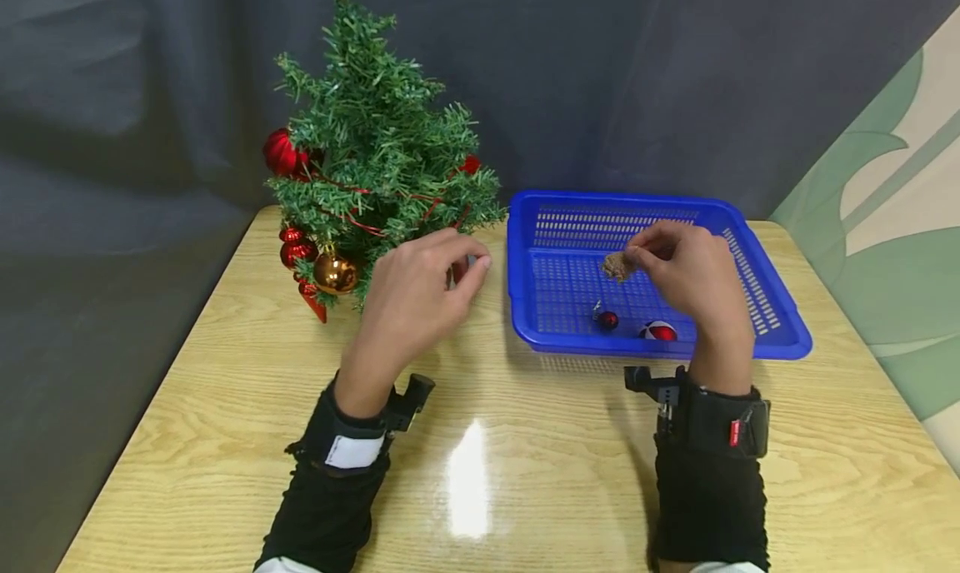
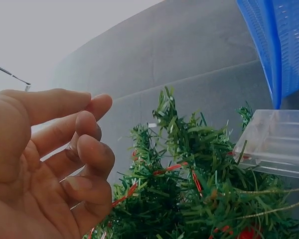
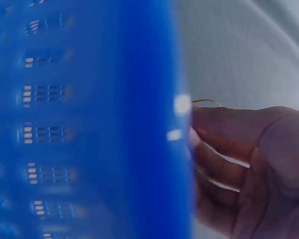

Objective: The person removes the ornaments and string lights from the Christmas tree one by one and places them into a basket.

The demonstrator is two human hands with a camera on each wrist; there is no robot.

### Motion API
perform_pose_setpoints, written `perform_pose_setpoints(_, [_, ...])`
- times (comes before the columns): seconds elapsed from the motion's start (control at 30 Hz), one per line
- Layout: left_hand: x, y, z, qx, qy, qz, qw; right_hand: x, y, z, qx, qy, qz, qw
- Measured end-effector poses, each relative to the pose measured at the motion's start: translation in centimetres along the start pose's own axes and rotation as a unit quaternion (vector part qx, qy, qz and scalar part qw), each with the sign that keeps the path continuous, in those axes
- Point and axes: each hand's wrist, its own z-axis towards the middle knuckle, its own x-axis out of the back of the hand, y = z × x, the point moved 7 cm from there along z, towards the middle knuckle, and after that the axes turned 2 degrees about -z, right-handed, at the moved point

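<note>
My right hand (image 1: 693, 269) is over the blue plastic basket (image 1: 660, 201), pinching a small gold glittery ornament (image 1: 617, 266) between thumb and fingertips. The ornament's exact shape is too small to tell, and the basket wall hides it in the right wrist view. Below it lie a small dark red ball (image 1: 607, 320) and a red-and-white ball (image 1: 659, 331). In front of the Christmas tree (image 1: 382, 123), at its lower right, my left hand (image 1: 427, 281) hovers with loosely bent fingers. The left wrist view shows nothing held in that hand (image 2: 65, 149).
On the tree's left side hang a red ball (image 1: 283, 153), a gold ball (image 1: 334, 273) and a tiered red ornament (image 1: 297, 249). Red string (image 1: 363, 223) winds through the branches. A dark curtain (image 1: 600, 82) stands behind the wooden table (image 1: 540, 456).
</note>
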Motion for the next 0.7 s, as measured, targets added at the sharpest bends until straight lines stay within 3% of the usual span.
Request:
perform_pose_setpoints(0.33, [0.6,-0.7,-0.1,0.006,0.008,0.002,0.9999,-0.7,3.3,0.3,-0.066,-0.063,-0.066,0.994])
perform_pose_setpoints(0.7, [1.2,-0.5,-0.2,0.007,0.009,0.003,0.9999,-1.8,5.5,0.3,-0.092,-0.132,-0.088,0.983])
